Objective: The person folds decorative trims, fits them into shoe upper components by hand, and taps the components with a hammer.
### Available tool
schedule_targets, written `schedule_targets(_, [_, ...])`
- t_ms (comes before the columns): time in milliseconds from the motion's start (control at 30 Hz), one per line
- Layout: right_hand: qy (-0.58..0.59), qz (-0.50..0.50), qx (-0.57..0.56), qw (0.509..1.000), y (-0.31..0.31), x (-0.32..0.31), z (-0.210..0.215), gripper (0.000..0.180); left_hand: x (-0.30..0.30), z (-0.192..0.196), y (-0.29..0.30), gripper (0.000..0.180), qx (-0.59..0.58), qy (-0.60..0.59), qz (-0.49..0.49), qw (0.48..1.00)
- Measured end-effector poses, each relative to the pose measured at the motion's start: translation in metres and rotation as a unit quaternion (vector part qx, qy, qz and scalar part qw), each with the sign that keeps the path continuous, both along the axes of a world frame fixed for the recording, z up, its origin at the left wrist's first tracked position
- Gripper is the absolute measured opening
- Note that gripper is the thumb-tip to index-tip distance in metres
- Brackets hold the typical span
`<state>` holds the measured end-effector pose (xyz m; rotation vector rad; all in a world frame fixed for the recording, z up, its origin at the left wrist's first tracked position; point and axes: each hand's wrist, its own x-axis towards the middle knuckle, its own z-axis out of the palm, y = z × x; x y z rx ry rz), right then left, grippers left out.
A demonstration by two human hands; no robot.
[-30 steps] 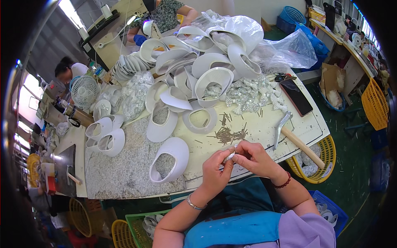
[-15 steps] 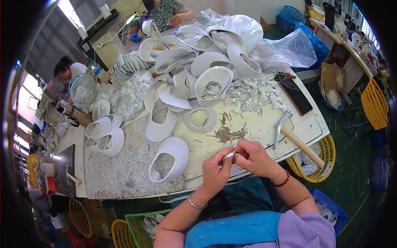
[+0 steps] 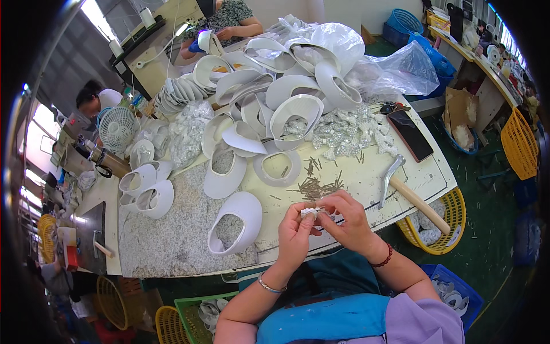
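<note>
My left hand (image 3: 295, 232) and my right hand (image 3: 348, 221) meet over the table's near edge. Thumbs and fingers of both pinch a small white, silvery ornament (image 3: 308, 213), partly covered by the fingertips. Just beyond the hands lies a scatter of thin brown pin-like sticks (image 3: 315, 187). Farther back is a heap of similar glittery white ornaments (image 3: 349, 132). To the left of my hands rests a white loop-shaped piece like a shoe upper (image 3: 252, 221), with a big pile of such uppers (image 3: 295, 117) behind it.
Right of my hands lies a hammer (image 3: 421, 204), its handle reaching over a yellow basket (image 3: 458, 221). A dark phone (image 3: 409, 135) and clear plastic bags (image 3: 395, 71) are farther back. A co-worker (image 3: 229, 23) handles an upper across the table. A green crate (image 3: 186, 312) stands below.
My hands have turned a little, and more of the white ornament shows between them. My right fingers have spread somewhat. Across the table, the co-worker's hands have shifted with an upper.
</note>
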<state>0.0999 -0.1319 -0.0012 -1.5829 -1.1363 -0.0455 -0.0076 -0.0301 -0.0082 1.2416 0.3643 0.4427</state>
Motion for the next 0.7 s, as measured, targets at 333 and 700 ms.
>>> schedule_targets(333, [0.203,0.059,0.006,0.977,0.0,0.001,-0.014,0.017,-0.001,0.006,0.003,0.022,-0.04,0.015,-0.035,0.998])
schedule_targets(700, [0.502,0.109,0.077,0.854,0.002,-0.011,-0.018,0.018,-0.021,0.039,0.013,0.024,0.239,0.117,-0.03,0.963])
